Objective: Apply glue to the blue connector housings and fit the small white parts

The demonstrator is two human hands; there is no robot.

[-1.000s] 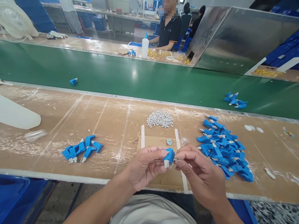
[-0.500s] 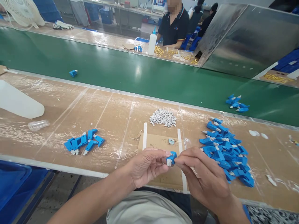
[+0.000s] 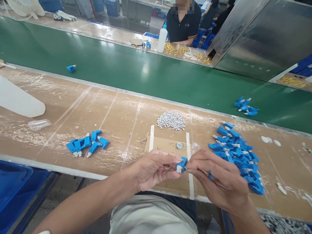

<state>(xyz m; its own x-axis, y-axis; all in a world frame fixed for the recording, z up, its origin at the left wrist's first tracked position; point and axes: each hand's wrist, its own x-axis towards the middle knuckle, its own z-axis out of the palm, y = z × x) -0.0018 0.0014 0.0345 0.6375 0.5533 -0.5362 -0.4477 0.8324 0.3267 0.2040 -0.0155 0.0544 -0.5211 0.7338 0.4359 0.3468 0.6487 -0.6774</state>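
Note:
My left hand [image 3: 153, 170] pinches a small blue plastic part [image 3: 182, 164] with a white piece at its near end. The fingertips of my right hand [image 3: 220, 178] are closed at the part's right side; anything tiny between them is hidden. Beneath both hands lies a cardboard sheet [image 3: 163, 144] edged with white tape strips. A light-blue blob with a thin stick [image 3: 179, 145] rests on it. Behind the sheet sits a heap of small grey pieces [image 3: 171, 120]. To the right is a big pile of blue parts [image 3: 237, 152], and a smaller group of blue parts [image 3: 86, 143] lies left.
A green conveyor belt [image 3: 117, 61] crosses beyond the table, carrying a few blue parts [image 3: 246, 106]. At left are a translucent white container [image 3: 19, 97] and a clear cup [image 3: 39, 124]. Across the belt, a person [image 3: 184, 24] sits behind a white bottle [image 3: 162, 39].
Both hands have shifted slightly right with the blue part, still held between them. The camera view has tilted a little, and the conveyor's lone left part appears a bit further left.

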